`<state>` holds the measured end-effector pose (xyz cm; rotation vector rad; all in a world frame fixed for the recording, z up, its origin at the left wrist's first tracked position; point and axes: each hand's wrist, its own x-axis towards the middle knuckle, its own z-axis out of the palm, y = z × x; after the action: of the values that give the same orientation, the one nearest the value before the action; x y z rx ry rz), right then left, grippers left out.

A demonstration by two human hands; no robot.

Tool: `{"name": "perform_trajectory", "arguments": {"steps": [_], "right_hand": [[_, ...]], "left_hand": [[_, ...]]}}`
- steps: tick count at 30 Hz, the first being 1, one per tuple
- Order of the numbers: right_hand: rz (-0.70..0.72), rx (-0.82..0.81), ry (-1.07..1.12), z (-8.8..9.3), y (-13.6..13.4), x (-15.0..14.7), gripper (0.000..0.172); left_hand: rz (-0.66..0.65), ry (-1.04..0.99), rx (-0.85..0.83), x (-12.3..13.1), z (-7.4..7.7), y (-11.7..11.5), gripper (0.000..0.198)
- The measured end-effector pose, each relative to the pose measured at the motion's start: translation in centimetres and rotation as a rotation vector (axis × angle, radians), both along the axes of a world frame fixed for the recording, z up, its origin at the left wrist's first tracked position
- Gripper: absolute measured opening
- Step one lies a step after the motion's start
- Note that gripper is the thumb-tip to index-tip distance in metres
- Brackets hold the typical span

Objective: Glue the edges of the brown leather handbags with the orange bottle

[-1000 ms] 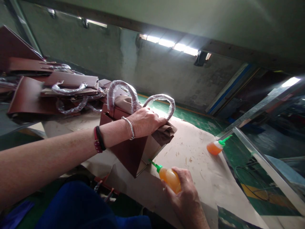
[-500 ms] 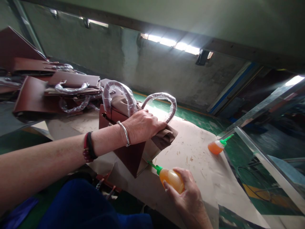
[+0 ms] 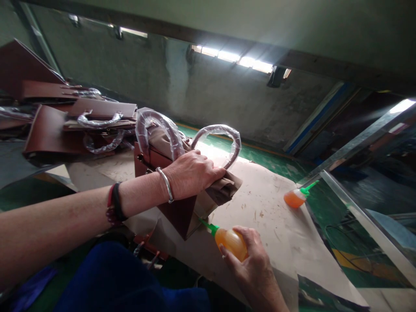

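A brown handbag [image 3: 179, 213] with plastic-wrapped handles stands tilted on the paper-covered table. My left hand [image 3: 195, 173] is closed on its upper edge, near the base of one handle; the fingertips are hidden behind the bag. Tan lining or side fabric [image 3: 224, 188] bunches out beyond the thumb. In my right hand [image 3: 253, 255] is a squeeze bottle [image 3: 231, 243] of orange-yellow liquid, thumb and fingers wrapped round it. Its thin green nozzle points at the bag's lower side edge; whether the tip touches cannot be made out.
A second squeeze bottle [image 3: 294, 198] with orange liquid and a green nozzle stands toward the table's right edge. Several brown bags [image 3: 48, 130] with wrapped handles are piled at the left. Paper [image 3: 260, 190] covers the table. A metal frame [image 3: 357, 212] runs along the right.
The bottle in my right hand has shifted slightly left and up, along the bag's lower edge. My left hand keeps its hold on the bag, moving only a little left.
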<state>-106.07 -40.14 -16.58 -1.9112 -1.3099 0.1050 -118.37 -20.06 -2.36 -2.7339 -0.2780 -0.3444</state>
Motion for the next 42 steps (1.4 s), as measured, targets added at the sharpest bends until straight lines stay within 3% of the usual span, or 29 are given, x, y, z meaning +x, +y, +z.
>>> {"name": "perform_trajectory", "arguments": {"steps": [5, 10, 17, 29, 42], "right_hand": [[0.086, -0.064, 0.016, 0.2, -0.3, 0.0, 0.027], [0.032, -0.02, -0.035, 0.3, -0.3, 0.0, 0.026], [0.085, -0.041, 0.071, 0.5, -0.8, -0.7, 0.025], [0.043, -0.046, 0.031, 0.3, -1.0, -0.5, 0.024], [0.095, -0.065, 0.009, 0.3, -1.2, -1.2, 0.025]], "left_hand": [[-0.007, -0.011, 0.0, -0.1, 0.0, -0.1, 0.016], [0.002, -0.006, 0.001, -0.2, 0.0, -0.3, 0.015], [-0.012, -0.038, 0.04, -0.8, 0.0, -0.6, 0.01], [-0.127, -0.133, 0.069, -2.9, -0.3, -1.3, 0.009], [-0.136, -0.171, 0.031, -5.2, -0.2, -3.3, 0.017]]}}
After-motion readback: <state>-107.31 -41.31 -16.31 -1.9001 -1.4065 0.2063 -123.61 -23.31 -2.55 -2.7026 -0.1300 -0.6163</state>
